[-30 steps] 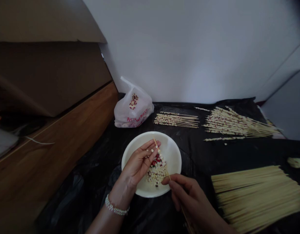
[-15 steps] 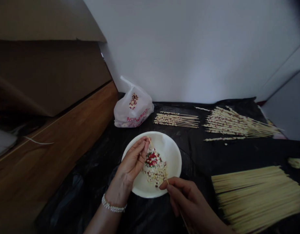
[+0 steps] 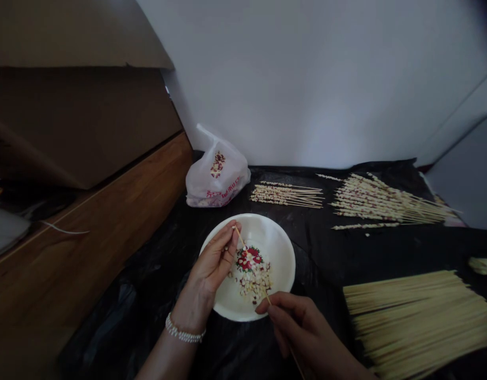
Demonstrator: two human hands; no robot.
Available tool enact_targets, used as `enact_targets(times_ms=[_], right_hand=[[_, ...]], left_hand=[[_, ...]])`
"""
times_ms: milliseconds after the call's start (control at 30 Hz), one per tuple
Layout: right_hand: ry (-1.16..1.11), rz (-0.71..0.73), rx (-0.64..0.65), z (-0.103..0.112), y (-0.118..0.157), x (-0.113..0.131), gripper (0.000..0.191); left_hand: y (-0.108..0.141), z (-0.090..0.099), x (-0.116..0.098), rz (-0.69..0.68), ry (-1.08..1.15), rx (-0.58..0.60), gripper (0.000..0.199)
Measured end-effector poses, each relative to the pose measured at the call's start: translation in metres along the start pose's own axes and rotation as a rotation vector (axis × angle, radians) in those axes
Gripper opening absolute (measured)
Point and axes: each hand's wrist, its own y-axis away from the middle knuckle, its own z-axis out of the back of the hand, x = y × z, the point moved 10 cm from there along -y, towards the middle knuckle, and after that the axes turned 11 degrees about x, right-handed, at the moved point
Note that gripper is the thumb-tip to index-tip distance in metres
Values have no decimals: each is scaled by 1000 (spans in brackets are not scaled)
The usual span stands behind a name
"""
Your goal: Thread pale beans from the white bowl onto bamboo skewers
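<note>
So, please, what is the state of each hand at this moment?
Left hand: partly curled at the far tip of the skewer; whether it grips cannot be told.
Right hand: closed, holding the same skewer nearer the body.

Left hand [image 3: 215, 263], beaded bracelet [image 3: 183, 333] at wrist, has fingertips pinched at far end of thin wooden skewer [image 3: 239, 236]; right hand [image 3: 296, 319] grips same skewer lower down, nearer. Skewer slants over white bowl [image 3: 282, 256] with red-green floral print [image 3: 258, 259] inside. Small cream-and-dark-red pieces [image 3: 254, 285] heaped in bowl, a few on skewer. Far left of bowl: white plastic bag [image 3: 211, 187], red lettering. Far right: small row of loaded skewers [image 3: 270, 194], then larger fanned pile [image 3: 365, 200]. Near right: bare skewers [image 3: 417, 316], side by side. Black plastic sheet [image 3: 316, 248] underneath. Left: cardboard box [image 3: 80, 116], wood surface [image 3: 128, 203]. Pale wall [image 3: 298, 79] behind.
</note>
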Motion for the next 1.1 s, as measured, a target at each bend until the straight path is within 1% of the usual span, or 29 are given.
enact_targets(times_ms=[100, 200, 367, 467, 600, 733, 867, 1100], right_hand=[[-6, -15, -1, 0, 1, -1, 32], [-8, -17, -3, 0, 1, -1, 34], [18, -31, -5, 1, 0, -7, 37], [30, -40, 21, 0, 0, -8, 40], [23, -41, 17, 0, -1, -6, 38], [36, -50, 35, -3, -1, -3, 38], [6, -56, 46, -4, 0, -4, 39], [-103, -92, 65, -9, 1, -10, 39]], left_hand=[[2, -1, 1, 5, 11, -1, 29], [3, 0, 2, 10, 36, -23, 26], [4, -4, 0, 1, -29, -7, 21], [4, -4, -1, -12, -58, -5, 21], [3, -3, -2, -26, -88, 0, 24], [2, -2, -2, -32, -64, -6, 23], [1, -1, -2, -36, -75, -11, 20], [-1, 0, -7, -82, -115, -2, 21]])
